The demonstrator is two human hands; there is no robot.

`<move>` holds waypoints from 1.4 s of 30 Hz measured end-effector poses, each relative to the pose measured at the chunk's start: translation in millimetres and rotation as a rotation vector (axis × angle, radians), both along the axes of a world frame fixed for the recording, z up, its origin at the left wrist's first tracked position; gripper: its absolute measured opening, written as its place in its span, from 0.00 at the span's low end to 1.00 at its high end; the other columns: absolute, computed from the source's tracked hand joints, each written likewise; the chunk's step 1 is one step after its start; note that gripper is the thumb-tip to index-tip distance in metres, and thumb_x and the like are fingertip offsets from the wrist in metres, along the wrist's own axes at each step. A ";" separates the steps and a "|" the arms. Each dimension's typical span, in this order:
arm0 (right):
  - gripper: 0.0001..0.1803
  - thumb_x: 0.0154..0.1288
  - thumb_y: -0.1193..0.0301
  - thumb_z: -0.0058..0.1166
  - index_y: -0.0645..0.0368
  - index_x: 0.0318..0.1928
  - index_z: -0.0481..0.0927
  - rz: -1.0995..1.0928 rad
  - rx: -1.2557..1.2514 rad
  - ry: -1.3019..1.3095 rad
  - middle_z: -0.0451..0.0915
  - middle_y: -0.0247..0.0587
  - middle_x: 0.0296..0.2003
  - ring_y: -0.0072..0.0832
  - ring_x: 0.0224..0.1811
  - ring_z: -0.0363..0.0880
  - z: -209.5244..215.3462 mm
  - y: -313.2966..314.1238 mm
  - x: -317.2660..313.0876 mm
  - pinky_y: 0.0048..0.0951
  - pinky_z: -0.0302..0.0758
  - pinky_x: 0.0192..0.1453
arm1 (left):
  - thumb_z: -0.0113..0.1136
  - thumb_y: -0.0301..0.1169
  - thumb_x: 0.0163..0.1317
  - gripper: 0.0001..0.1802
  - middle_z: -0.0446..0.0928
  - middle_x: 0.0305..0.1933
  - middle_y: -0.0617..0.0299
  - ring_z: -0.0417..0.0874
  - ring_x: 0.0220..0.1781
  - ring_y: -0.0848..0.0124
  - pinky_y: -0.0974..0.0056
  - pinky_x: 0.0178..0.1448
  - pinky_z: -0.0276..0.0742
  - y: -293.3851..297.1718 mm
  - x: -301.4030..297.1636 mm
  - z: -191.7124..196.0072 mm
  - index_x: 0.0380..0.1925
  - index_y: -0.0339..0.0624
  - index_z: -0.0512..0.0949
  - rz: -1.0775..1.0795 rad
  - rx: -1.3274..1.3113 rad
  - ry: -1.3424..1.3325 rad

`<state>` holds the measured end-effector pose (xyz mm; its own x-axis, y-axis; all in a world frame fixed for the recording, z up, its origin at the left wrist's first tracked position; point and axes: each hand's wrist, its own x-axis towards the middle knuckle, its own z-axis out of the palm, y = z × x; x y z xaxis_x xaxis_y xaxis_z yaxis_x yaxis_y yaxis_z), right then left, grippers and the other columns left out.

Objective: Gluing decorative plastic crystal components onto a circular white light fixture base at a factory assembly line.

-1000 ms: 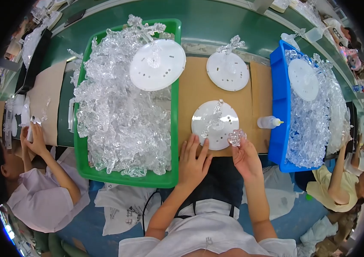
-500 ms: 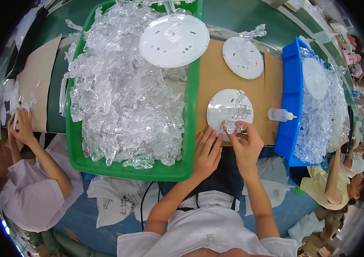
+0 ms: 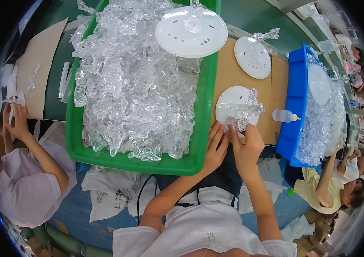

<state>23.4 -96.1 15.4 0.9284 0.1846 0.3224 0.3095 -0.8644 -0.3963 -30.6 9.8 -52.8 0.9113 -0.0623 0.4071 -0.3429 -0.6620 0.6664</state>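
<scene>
We see a round white disc (image 3: 232, 107) lying flat on the brown cardboard sheet (image 3: 233, 77), near its front edge. On the disc stands a clear, knobbly plastic piece (image 3: 245, 112), upright and branching, toward its front right rim.

Bright, even overhead light; glare on clear plastic pieces (image 3: 134, 85); strong fisheye bend, dark rim; edges soft.

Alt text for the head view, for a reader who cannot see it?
Both hands, left hand and right hand, meet at a white disc bearing a clear plastic piece on brown cardboard, between a green tray and a blue bin of clear parts.
</scene>
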 end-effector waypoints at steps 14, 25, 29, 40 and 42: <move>0.13 0.54 0.71 0.64 0.64 0.38 0.77 0.017 0.130 -0.002 0.77 0.50 0.27 0.44 0.28 0.78 -0.8 -6.8 8.2 0.35 0.74 0.31 | 0.60 0.33 0.55 0.24 0.59 0.69 0.46 0.59 0.71 0.49 0.46 0.69 0.56 -6.8 8.1 -1.1 0.55 0.47 0.76 -0.034 0.057 -0.002; 0.12 0.54 0.76 0.61 0.55 0.41 0.83 -0.283 0.240 0.064 0.81 0.41 0.33 0.30 0.30 0.80 110.9 -129.5 19.2 0.28 0.76 0.34 | 0.56 0.38 0.61 0.25 0.60 0.68 0.49 0.59 0.70 0.50 0.40 0.69 0.51 10.0 3.6 15.1 0.60 0.53 0.72 0.006 0.351 0.098; 0.12 0.52 0.69 0.62 0.53 0.40 0.83 -0.154 -0.343 0.125 0.82 0.42 0.34 0.35 0.32 0.81 82.6 -226.9 74.9 0.34 0.76 0.37 | 0.55 0.34 0.61 0.24 0.61 0.68 0.50 0.59 0.70 0.50 0.38 0.69 0.50 12.5 12.9 21.2 0.59 0.54 0.72 -0.025 0.335 0.084; 0.10 0.49 0.74 0.59 0.55 0.35 0.79 -0.035 -0.422 0.183 0.80 0.41 0.29 0.39 0.31 0.80 81.5 -266.6 107.0 0.38 0.76 0.36 | 0.55 0.35 0.62 0.22 0.61 0.68 0.53 0.59 0.70 0.49 0.39 0.70 0.50 17.0 14.6 20.3 0.58 0.56 0.74 0.011 0.383 0.091; 0.11 0.48 0.74 0.59 0.55 0.36 0.78 0.032 -0.489 0.205 0.79 0.41 0.32 0.39 0.32 0.79 82.0 -248.2 101.9 0.37 0.76 0.36 | 0.55 0.36 0.63 0.22 0.60 0.69 0.54 0.58 0.71 0.50 0.38 0.69 0.51 19.4 15.7 19.0 0.58 0.57 0.74 0.010 0.388 0.092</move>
